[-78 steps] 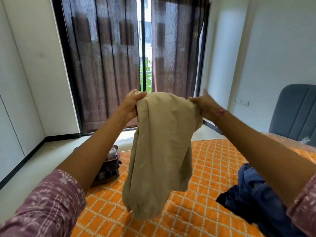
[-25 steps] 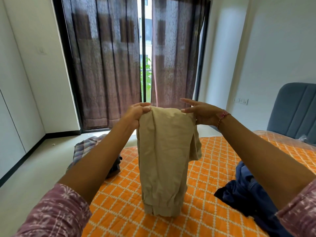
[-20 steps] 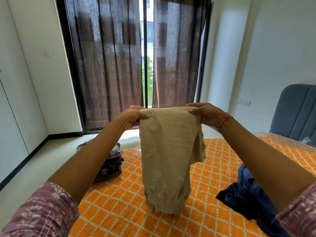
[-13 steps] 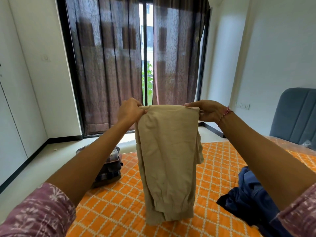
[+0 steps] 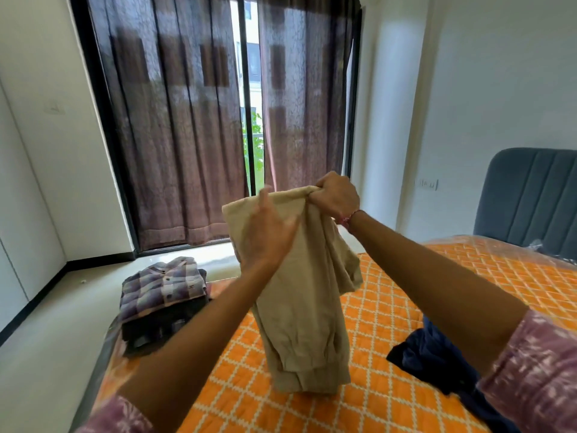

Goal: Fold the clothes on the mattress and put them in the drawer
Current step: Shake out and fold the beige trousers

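Beige trousers (image 5: 306, 301) hang doubled over above the orange quilted mattress (image 5: 390, 310), their cuffs resting on it. My right hand (image 5: 335, 195) grips the top fold at its right corner. My left hand (image 5: 268, 231) is in front of the upper left of the trousers with fingers spread and straight; it is blurred and holds nothing. A dark blue garment (image 5: 437, 360) lies crumpled on the mattress at the right.
A stack of folded clothes topped by a plaid shirt (image 5: 162, 285) sits at the mattress's left corner. A grey-blue headboard (image 5: 530, 195) stands at the right. Brown curtains (image 5: 187, 120) cover the window ahead. White floor lies to the left.
My left hand has let go of the top left corner of the trousers and moved in front of them. My right hand now holds the fold alone.
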The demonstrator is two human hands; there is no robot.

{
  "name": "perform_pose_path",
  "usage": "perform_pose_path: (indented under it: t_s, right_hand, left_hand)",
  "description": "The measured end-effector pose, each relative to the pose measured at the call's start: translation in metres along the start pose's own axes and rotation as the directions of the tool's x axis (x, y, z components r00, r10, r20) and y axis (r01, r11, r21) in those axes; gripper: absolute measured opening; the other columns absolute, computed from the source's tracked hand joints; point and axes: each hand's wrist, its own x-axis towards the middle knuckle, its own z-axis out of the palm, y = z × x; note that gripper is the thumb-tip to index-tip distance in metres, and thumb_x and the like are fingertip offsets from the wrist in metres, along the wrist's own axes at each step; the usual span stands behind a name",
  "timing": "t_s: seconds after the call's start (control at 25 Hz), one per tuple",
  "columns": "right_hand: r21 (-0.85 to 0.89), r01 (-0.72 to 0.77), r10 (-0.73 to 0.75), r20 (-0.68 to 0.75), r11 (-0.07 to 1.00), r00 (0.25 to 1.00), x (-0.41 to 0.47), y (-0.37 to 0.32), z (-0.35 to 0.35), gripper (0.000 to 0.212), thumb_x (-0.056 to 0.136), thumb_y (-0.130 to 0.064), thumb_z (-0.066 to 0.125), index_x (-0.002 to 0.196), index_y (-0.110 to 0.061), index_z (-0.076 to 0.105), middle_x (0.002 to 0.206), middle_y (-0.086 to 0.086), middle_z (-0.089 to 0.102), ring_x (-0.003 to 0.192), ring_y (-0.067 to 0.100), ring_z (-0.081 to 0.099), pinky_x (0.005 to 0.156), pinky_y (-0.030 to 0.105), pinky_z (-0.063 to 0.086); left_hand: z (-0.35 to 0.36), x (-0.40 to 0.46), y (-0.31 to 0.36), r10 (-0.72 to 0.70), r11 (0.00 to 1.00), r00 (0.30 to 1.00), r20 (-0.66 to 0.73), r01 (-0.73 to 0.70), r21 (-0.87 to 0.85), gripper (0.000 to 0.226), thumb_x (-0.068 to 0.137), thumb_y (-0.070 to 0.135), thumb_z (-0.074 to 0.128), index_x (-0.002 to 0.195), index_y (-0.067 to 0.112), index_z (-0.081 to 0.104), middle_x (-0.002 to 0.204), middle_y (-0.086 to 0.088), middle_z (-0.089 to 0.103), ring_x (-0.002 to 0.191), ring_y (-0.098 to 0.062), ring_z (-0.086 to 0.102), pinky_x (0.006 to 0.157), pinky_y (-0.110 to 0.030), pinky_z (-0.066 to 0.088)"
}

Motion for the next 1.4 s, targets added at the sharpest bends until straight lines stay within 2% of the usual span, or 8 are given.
perform_pose_path:
  t_s: [0.12,0.32,0.64,0.8,0.92,1.08,1.24,1.4]
  right_hand:
    - [0.223,-0.141,0.139,0.023,0.965,0.990,-0.006,-0.024,0.005,0.014,0.078,-0.016,0.062,0.068,-0.007,0.064,0.054,0.001,0.049,0.053,0.015,0.047,0.048,0.024,0.039]
    - [0.474,-0.288,0.129,0.341,0.832,0.931,0.000,-0.040,-0.003,0.018,0.084,-0.020,0.065,0.083,-0.002,0.066,0.074,0.006,0.066,0.066,0.016,0.065,0.072,0.033,0.054]
    - [0.205,0.118,-0.216,0.568,0.972,0.794,0.014,0.026,-0.019,0.040,0.081,-0.026,0.073,0.119,-0.021,0.061,0.112,-0.003,0.061,0.100,0.012,0.058,0.086,0.025,0.047]
    - [0.126,-0.022,-0.077,0.726,0.992,0.684,0.009,0.043,-0.007,0.018,0.077,-0.023,0.077,0.093,-0.017,0.072,0.099,0.006,0.072,0.090,0.022,0.068,0.080,0.031,0.057]
    - [0.224,-0.047,-0.117,0.662,0.973,0.740,0.003,0.045,0.001,0.025,0.076,-0.026,0.078,0.095,-0.010,0.073,0.094,0.006,0.073,0.083,0.019,0.069,0.074,0.028,0.058]
    - [0.307,-0.346,-0.052,0.809,0.887,0.586,0.004,0.066,0.005,0.055,0.060,-0.033,0.084,0.108,-0.012,0.068,0.108,0.003,0.070,0.105,0.020,0.065,0.096,0.037,0.051]
    - [0.281,-0.188,-0.034,0.633,0.941,0.773,0.023,0.052,0.016,0.035,0.078,-0.021,0.076,0.108,-0.007,0.069,0.105,0.009,0.068,0.100,0.023,0.063,0.089,0.037,0.054]
    - [0.394,-0.151,-0.026,0.408,0.907,0.912,0.043,0.024,0.042,0.024,0.085,-0.010,0.067,0.108,-0.003,0.068,0.089,0.008,0.059,0.085,0.022,0.057,0.063,0.029,0.054]
  left_hand:
    - [0.034,-0.020,0.018,-0.127,0.978,0.964,0.234,0.161,-0.133,0.093,0.082,0.031,0.070,0.148,0.002,0.013,0.141,-0.020,0.039,0.126,-0.034,0.043,0.100,-0.037,0.038]
    - [0.030,0.006,0.012,-0.189,0.895,0.981,0.042,0.190,-0.404,0.030,0.087,0.003,0.057,0.116,0.005,0.058,0.102,-0.013,0.065,0.091,-0.026,0.059,0.076,-0.030,0.044]
    - [-0.021,0.023,-0.031,-0.113,0.487,0.830,0.546,0.525,-0.698,0.008,0.092,0.009,0.056,0.088,0.010,0.063,0.072,0.002,0.072,0.067,-0.013,0.066,0.065,-0.027,0.056]
    - [-0.033,0.027,-0.044,-0.073,0.592,0.852,0.519,0.455,-0.665,0.011,0.092,0.013,0.058,0.083,0.009,0.064,0.066,0.004,0.070,0.060,-0.009,0.064,0.057,-0.022,0.054]
    - [-0.042,0.028,-0.056,-0.124,0.634,0.846,0.518,0.469,-0.615,0.019,0.093,0.018,0.058,0.077,0.009,0.062,0.058,0.006,0.068,0.053,-0.007,0.063,0.050,-0.019,0.052]
    - [-0.054,0.038,-0.067,-0.175,0.564,0.840,0.513,0.513,-0.647,0.019,0.094,0.018,0.057,0.079,0.008,0.060,0.059,0.004,0.068,0.053,-0.008,0.064,0.050,-0.019,0.053]
    - [-0.080,0.073,-0.075,-0.191,0.916,0.810,0.554,0.350,-0.195,0.009,0.092,0.021,0.061,0.093,0.013,0.064,0.079,0.002,0.064,0.071,-0.010,0.057,0.059,-0.022,0.050]
    - [-0.072,0.112,-0.077,-0.254,0.963,0.860,0.443,0.268,0.031,0.019,0.092,0.020,0.061,0.103,0.004,0.062,0.075,-0.005,0.057,0.054,-0.011,0.055,0.043,-0.018,0.043]
